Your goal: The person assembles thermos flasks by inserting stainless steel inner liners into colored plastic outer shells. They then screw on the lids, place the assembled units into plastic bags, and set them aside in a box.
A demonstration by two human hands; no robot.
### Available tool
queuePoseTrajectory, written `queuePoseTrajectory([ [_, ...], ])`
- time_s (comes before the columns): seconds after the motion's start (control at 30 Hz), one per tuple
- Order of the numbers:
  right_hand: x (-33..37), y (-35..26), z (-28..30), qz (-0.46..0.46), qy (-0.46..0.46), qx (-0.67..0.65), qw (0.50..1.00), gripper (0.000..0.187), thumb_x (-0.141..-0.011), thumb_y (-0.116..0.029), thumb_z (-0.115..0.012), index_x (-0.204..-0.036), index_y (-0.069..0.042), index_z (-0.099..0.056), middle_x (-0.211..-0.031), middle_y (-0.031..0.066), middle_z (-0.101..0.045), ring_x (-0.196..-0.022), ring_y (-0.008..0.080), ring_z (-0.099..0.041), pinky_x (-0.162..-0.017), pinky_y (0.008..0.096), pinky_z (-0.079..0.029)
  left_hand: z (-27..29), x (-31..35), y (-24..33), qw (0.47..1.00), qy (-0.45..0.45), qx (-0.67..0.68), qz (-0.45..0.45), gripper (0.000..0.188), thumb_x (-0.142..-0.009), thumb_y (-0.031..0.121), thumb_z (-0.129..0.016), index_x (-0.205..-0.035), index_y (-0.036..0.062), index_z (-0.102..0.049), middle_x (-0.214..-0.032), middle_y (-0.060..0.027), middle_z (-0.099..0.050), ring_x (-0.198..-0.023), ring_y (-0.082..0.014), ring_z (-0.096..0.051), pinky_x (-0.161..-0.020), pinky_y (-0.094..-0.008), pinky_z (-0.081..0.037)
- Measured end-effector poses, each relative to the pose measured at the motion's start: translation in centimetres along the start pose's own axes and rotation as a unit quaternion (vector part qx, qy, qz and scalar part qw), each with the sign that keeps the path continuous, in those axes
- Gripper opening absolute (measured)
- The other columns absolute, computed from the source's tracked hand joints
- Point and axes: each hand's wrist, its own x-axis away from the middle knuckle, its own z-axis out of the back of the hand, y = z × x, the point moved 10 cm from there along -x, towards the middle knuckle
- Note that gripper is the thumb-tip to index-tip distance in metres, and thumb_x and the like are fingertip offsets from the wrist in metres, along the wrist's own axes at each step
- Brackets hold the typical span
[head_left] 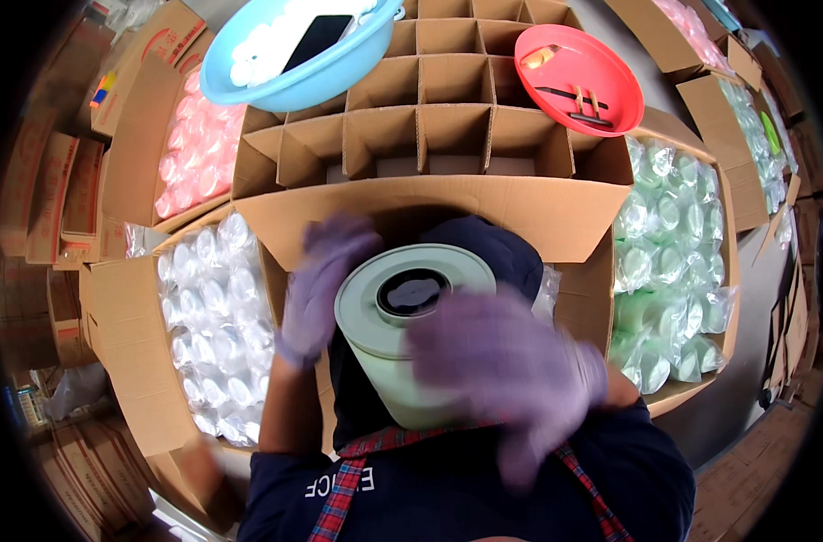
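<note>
Red plaid apron straps point(339, 501) are worn over a dark navy shirt point(430, 501). Just in front of the chest, a pale green cylindrical canister point(389, 384) is seen with its round lid point(357, 294) turned up toward the view; a dark, glossy round centre point(413, 294) is set in the lid. The canister is partly covered by the right hand point(506, 370), gloved in purple fabric and blurred; whether anything is gripped cannot be told. Beside the canister's left side, the left hand point(319, 289), gloved alike, is raised with its fingers pointed away from the body; its hold cannot be told either. On the left, bagged silvery-white round pieces point(217, 334) are packed in a brown cardboard box; on the right, bagged green ones point(669, 262) are packed likewise. Farther off, a divided cardboard carton point(430, 199) is topped by a light blue round basin point(330, 86) and a red round basin point(615, 77).
</note>
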Motion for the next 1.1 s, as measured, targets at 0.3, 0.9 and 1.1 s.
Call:
queuePoseTrajectory([
  [0.3, 1.3, -1.2, -1.7, 0.0, -0.007, 0.148, 0.989, 0.089, -0.088, -0.076, -0.049, -0.123, 0.005, -0.059, -0.121, 0.0205, -0.061, -0.11, 0.0396, -0.059, -0.094, 0.05, -0.045, -0.7, 1.1, -3.5, 0.969, 0.048, -0.23, 0.076, 0.046, -0.102, 0.028, -0.038, -0.131, 0.0004, -0.061, -0.136, -0.0198, -0.058, -0.135, -0.035, -0.047, -0.118, -0.0476, -0.021],
  [0.9, 0.7, -0.8, -2.0, -0.036, -0.037, 0.164, 0.985, 0.094, -0.091, -0.069, -0.05, -0.138, 0.012, -0.044, -0.138, 0.0333, -0.05, -0.126, 0.0496, -0.051, -0.109, 0.0523, -0.039, -1.1, 1.5, -0.2, 0.96, 0.039, 0.233, 0.151, 0.051, -0.101, 0.025, -0.033, -0.134, -0.0054, -0.058, -0.147, -0.022, -0.051, -0.147, -0.0344, -0.034, -0.123, -0.0427, -0.009],
  [1.1, 2.3, 3.8, -0.1, -0.174, -0.01, 0.173, 0.969, 0.087, -0.089, -0.061, -0.059, -0.143, 0.005, -0.044, -0.14, 0.0281, -0.049, -0.124, 0.0445, -0.052, -0.105, 0.0517, -0.042, -1.4, 0.3, 2.9, 0.991, 0.004, 0.131, -0.008, 0.05, -0.101, 0.023, -0.038, -0.138, -0.0066, -0.053, -0.15, -0.0227, -0.047, -0.146, -0.0344, -0.034, -0.12, -0.0427, -0.021],
])
